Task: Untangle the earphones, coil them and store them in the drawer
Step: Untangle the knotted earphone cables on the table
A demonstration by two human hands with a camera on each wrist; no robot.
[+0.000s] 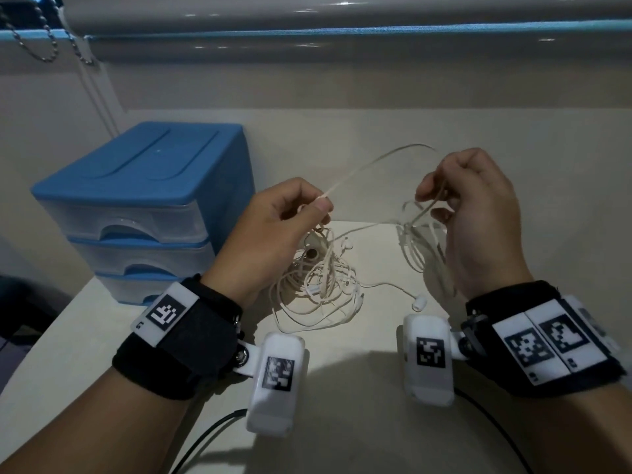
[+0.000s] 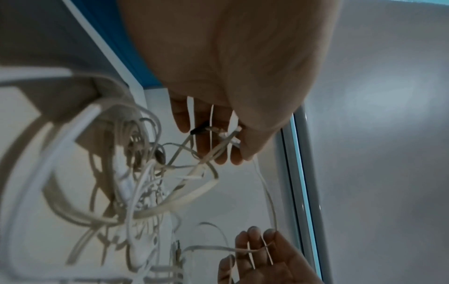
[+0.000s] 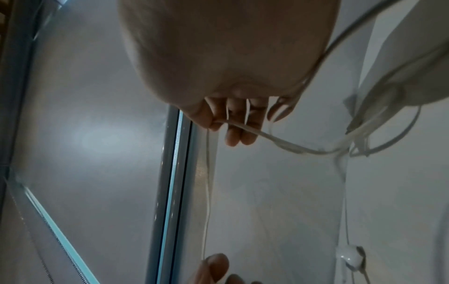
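White earphones (image 1: 318,285) are lying tangled on the table (image 1: 342,405); your left hand (image 1: 273,227) and right hand (image 1: 475,213) are each pinching one raised strand.

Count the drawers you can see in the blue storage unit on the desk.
3, stacked in the blue storage unit: the top drawer, the middle drawer beneath it, and the bottom drawer, partly hidden behind the left hand's wrist. All look closed.

place: probably a home desk | cues: blue drawer unit (image 1: 143,206); roller blind (image 1: 342,29) with bead chain (image 1: 51,42)
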